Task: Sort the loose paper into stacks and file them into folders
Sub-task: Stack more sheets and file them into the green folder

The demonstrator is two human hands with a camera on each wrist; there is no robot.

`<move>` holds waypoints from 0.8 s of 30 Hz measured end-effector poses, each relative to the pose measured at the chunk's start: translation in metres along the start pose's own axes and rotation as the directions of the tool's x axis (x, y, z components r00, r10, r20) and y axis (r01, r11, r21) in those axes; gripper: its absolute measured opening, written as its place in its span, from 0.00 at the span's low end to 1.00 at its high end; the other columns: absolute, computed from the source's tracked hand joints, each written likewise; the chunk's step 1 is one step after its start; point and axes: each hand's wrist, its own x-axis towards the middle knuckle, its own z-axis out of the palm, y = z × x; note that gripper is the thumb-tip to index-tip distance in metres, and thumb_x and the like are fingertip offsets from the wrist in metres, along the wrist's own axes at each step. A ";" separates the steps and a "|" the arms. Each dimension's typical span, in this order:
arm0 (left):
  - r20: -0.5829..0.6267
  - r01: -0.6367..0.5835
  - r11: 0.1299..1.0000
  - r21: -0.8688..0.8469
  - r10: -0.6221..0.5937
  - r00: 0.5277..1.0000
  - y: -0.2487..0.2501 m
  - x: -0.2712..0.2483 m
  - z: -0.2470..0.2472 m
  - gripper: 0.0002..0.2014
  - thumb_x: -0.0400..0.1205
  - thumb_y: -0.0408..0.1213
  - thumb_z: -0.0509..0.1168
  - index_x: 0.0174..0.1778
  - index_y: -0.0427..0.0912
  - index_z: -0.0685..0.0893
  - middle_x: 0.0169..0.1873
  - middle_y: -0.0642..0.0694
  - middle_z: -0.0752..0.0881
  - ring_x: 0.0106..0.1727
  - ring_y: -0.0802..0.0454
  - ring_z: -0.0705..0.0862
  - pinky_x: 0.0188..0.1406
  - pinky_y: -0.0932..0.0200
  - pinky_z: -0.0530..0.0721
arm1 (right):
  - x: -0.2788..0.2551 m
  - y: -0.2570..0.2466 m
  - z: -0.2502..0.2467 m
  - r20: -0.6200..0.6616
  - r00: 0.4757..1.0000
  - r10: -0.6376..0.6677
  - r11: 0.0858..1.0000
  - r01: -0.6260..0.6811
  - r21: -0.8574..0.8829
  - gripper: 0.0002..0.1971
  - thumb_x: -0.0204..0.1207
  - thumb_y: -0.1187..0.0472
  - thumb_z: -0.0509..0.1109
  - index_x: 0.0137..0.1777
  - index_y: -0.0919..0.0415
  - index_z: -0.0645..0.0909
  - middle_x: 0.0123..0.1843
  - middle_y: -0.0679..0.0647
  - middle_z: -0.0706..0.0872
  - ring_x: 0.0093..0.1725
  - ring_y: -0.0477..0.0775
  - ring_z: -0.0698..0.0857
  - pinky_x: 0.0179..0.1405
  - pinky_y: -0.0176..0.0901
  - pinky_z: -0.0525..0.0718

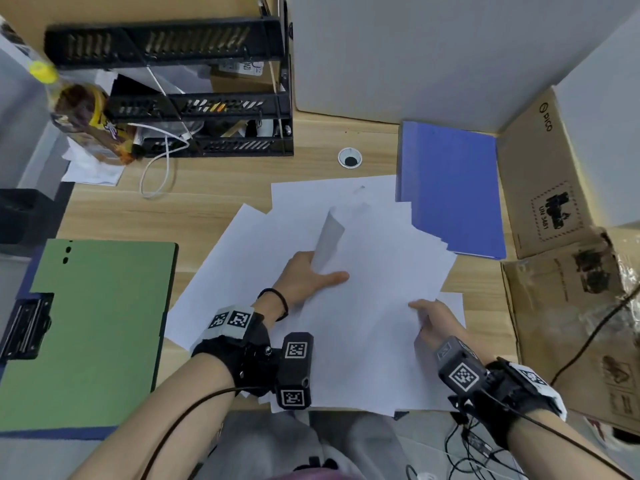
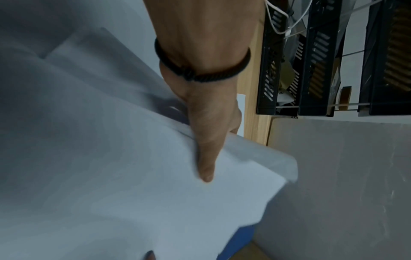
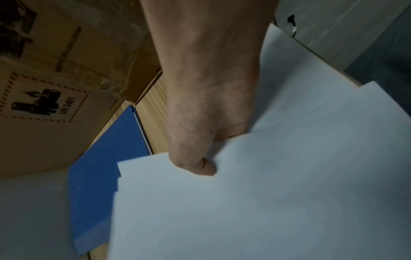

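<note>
My wooden desk (image 1: 214,188) carries loose white sheets (image 1: 381,306) spread across the centre, a blue folder (image 1: 450,188) at upper right, a green folder (image 1: 93,327) at lower left, a black tray rack (image 1: 207,109) at upper left, and cardboard boxes (image 1: 554,271) at the right edge.

Loose sheets (image 1: 374,306) lay spread between the left hand (image 1: 304,278) and the right hand (image 1: 438,322). One folder (image 1: 450,188) lay beyond the right hand, another folder (image 1: 93,334) well left of the left hand, a tray rack (image 1: 207,98) beyond it.
</note>
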 end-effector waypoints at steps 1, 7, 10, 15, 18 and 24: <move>-0.041 -0.002 1.000 -0.024 0.001 0.999 -0.004 -0.002 -0.006 0.16 0.72 0.49 0.77 0.42 0.42 0.83 0.40 0.48 0.88 0.41 0.49 0.88 0.42 0.56 0.87 | -0.008 -0.001 0.009 0.010 1.000 -0.010 1.000 0.011 -0.011 0.13 0.67 0.64 0.74 0.22 0.59 0.81 0.19 0.53 0.81 0.25 0.56 0.82 0.38 0.47 0.78; -0.189 -0.134 0.980 -0.146 0.105 0.976 0.020 -0.027 -0.067 0.11 0.76 0.41 0.74 0.53 0.43 0.85 0.50 0.45 0.90 0.48 0.48 0.90 0.46 0.53 0.89 | -0.060 -0.037 0.074 0.107 0.981 -0.161 0.986 0.155 0.060 0.16 0.82 0.72 0.59 0.33 0.58 0.74 0.23 0.50 0.80 0.25 0.48 0.79 0.32 0.42 0.74; -0.289 -0.288 0.942 -0.170 0.232 0.929 0.058 -0.045 -0.109 0.12 0.74 0.37 0.76 0.52 0.44 0.86 0.46 0.51 0.90 0.42 0.62 0.90 0.39 0.64 0.88 | -0.099 -0.088 0.106 0.163 0.918 -0.362 0.931 0.349 0.106 0.11 0.81 0.72 0.58 0.48 0.56 0.77 0.39 0.48 0.87 0.37 0.46 0.84 0.40 0.39 0.79; -0.359 -0.558 0.810 -0.181 0.474 0.804 0.116 -0.083 -0.162 0.10 0.73 0.35 0.77 0.47 0.50 0.87 0.48 0.54 0.91 0.52 0.57 0.89 0.50 0.59 0.88 | -0.167 -0.158 0.133 0.240 0.732 -0.638 0.770 0.612 0.180 0.14 0.82 0.70 0.58 0.57 0.53 0.80 0.54 0.49 0.88 0.50 0.48 0.86 0.48 0.38 0.80; -0.294 -0.559 0.806 -0.194 0.495 0.817 0.109 -0.090 -0.175 0.14 0.72 0.31 0.77 0.50 0.51 0.87 0.49 0.55 0.91 0.54 0.56 0.89 0.51 0.61 0.86 | -0.182 -0.160 0.143 0.294 0.677 -0.675 0.733 0.660 0.162 0.17 0.81 0.72 0.57 0.61 0.57 0.81 0.58 0.51 0.88 0.54 0.48 0.86 0.48 0.36 0.81; -0.128 -0.389 0.910 -0.145 0.372 0.919 0.053 -0.085 -0.173 0.24 0.71 0.27 0.76 0.62 0.46 0.82 0.57 0.48 0.88 0.57 0.55 0.87 0.55 0.61 0.86 | -0.164 -0.108 0.141 0.316 0.759 -0.569 0.776 0.623 -0.098 0.20 0.80 0.74 0.58 0.65 0.57 0.80 0.60 0.48 0.89 0.61 0.52 0.85 0.59 0.46 0.80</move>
